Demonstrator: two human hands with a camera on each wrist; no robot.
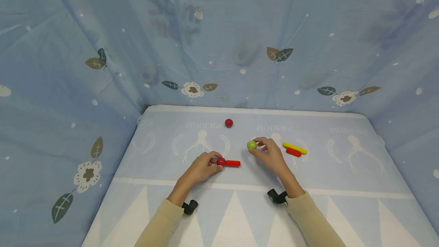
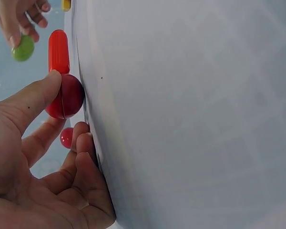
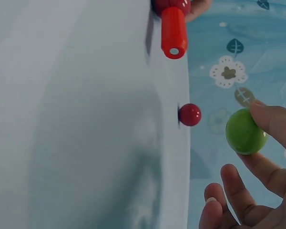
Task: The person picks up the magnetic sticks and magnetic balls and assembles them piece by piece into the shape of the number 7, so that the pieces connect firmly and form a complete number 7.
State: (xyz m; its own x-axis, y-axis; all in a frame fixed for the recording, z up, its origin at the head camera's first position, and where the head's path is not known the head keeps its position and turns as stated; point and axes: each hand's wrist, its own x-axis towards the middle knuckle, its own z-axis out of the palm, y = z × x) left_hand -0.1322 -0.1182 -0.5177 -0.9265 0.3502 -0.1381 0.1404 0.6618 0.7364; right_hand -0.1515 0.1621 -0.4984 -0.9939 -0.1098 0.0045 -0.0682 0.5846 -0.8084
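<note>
My left hand (image 1: 203,167) pinches a red ball (image 2: 71,98) between thumb and a finger, close over the table. From that ball a short red stick (image 1: 233,163) points right; its free end shows a small pale hole in the right wrist view. My right hand (image 1: 269,156) holds a green ball (image 3: 246,132) between thumb and forefinger, raised above the table, the other fingers loosely bent. Between the hands and farther back, a second red ball (image 1: 229,123) lies on the tabletop.
Right of the right hand, a yellow stick (image 1: 295,148) and another red stick (image 1: 293,152) lie side by side. The patterned tablecloth (image 1: 236,186) covers the table. Blue printed curtains (image 1: 219,48) hang behind and at both sides.
</note>
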